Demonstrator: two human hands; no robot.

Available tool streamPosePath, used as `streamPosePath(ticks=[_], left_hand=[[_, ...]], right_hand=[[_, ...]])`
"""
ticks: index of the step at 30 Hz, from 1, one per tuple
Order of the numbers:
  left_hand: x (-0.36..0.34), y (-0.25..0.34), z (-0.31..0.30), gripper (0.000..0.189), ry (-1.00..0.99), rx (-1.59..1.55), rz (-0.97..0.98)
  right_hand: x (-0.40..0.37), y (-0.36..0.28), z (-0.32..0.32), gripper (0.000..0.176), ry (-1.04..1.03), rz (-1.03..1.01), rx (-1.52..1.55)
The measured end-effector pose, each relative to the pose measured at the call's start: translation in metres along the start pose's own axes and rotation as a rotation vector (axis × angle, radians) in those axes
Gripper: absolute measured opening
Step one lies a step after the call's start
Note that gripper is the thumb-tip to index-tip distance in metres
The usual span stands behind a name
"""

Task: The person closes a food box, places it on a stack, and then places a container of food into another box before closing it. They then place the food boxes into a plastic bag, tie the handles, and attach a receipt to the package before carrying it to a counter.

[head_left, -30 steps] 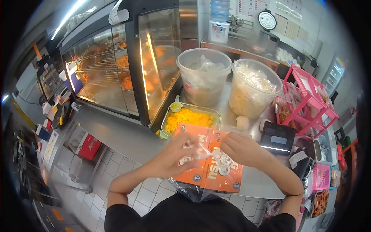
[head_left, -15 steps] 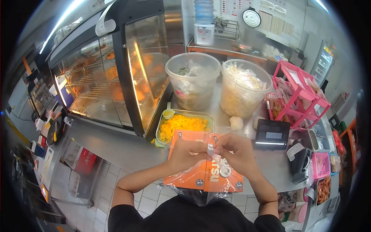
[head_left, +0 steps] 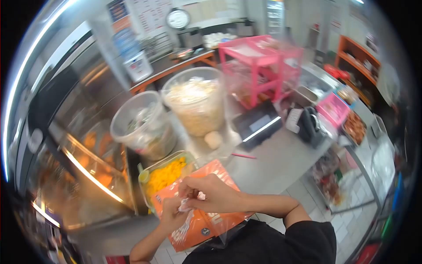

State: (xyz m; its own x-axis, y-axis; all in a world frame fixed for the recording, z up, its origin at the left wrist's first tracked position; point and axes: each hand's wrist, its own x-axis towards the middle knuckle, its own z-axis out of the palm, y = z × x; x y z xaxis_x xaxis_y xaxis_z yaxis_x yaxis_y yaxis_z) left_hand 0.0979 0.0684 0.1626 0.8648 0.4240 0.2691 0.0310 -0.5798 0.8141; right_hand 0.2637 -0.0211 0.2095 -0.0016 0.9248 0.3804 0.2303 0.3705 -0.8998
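Note:
An orange printed box (head_left: 222,174) sits inside a clear plastic bag (head_left: 187,224), at the counter's edge against my front. My left hand (head_left: 172,213) is closed round the bag's gathered top. Just above it, my right hand (head_left: 211,191) pinches a twisted end of the same plastic, its fingers curled. Both hands are over the box and hide part of it. Right behind the box lies a glass tray of yellow diced food (head_left: 165,176), with a small green-tinted cup (head_left: 144,176) at its left corner.
Two large clear tubs (head_left: 151,143) stand behind the tray, beside a lit glass food warmer (head_left: 94,176) on the left. A dark tablet (head_left: 257,125), a pink pen (head_left: 244,155), a pink rack (head_left: 255,66) and a black receipt printer (head_left: 305,125) occupy the right side.
My view has swung right and the scene appears tilted. My right hand has gone from beside the left to above it, pulling the plastic; both still grip the bag.

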Motion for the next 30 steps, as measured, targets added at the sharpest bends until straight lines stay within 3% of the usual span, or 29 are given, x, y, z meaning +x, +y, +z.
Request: streamPosePath(ticks=[3, 5, 6, 7, 9, 10, 12, 16, 18, 20, 22, 25, 27, 28, 30], left_hand=[[0.007, 0.017, 0.009, 0.015, 0.015, -0.2, -0.109], [0.01, 0.014, 0.018, 0.02, 0.028, -0.332, -0.083], [0.014, 0.016, 0.022, 0.02, 0.011, -0.355, -0.08], [0.016, 0.019, 0.026, 0.02, -0.004, -0.378, -0.084], [0.029, 0.026, 0.033, 0.021, -0.03, -0.371, -0.095], [0.038, 0.029, 0.04, 0.021, -0.052, -0.36, -0.1], [0.054, 0.028, 0.053, 0.019, -0.096, -0.307, -0.034], [0.088, 0.034, 0.087, 0.017, -0.16, -0.212, 0.112], [0.104, 0.039, 0.106, 0.018, -0.137, -0.203, 0.109], [0.119, 0.05, 0.12, 0.018, -0.12, -0.159, 0.118], [0.133, 0.065, 0.143, 0.017, -0.022, -0.163, -0.053], [0.128, 0.029, 0.178, 0.01, -0.061, -0.06, -0.09], [0.137, 0.031, 0.188, 0.011, -0.084, 0.003, -0.141], [0.14, 0.039, 0.191, 0.01, -0.058, 0.037, -0.234], [0.141, 0.049, 0.197, 0.009, -0.024, 0.079, -0.355]], right_hand=[[-0.012, 0.025, -0.024, 0.033, 0.032, -0.066, 0.001], [-0.03, 0.043, -0.047, 0.039, 0.177, -0.021, -0.249], [-0.041, 0.046, -0.057, 0.044, 0.105, 0.126, -0.218], [-0.05, 0.054, -0.06, 0.044, 0.107, 0.135, -0.219], [-0.067, 0.067, -0.065, 0.039, 0.232, -0.088, -0.384], [-0.073, 0.067, -0.07, 0.039, 0.232, -0.08, -0.393], [-0.085, 0.065, -0.083, 0.03, 0.427, 0.082, -0.067], [-0.111, 0.086, -0.135, 0.023, 0.576, 0.057, -0.041], [-0.123, 0.089, -0.192, 0.018, 0.772, 0.025, -0.378], [-0.135, 0.089, -0.272, 0.013, 0.813, 0.119, -0.565], [-0.147, 0.128, -0.378, 0.01, 0.849, 0.197, -0.632], [-0.147, 0.205, -0.531, 0.017, 0.952, 0.346, -0.9], [-0.149, 0.272, -0.598, 0.018, 0.785, 0.579, -1.178], [-0.147, 0.283, -0.607, 0.018, 0.773, 0.577, -1.157], [-0.143, 0.302, -0.613, 0.017, 0.389, 0.823, -1.254]])
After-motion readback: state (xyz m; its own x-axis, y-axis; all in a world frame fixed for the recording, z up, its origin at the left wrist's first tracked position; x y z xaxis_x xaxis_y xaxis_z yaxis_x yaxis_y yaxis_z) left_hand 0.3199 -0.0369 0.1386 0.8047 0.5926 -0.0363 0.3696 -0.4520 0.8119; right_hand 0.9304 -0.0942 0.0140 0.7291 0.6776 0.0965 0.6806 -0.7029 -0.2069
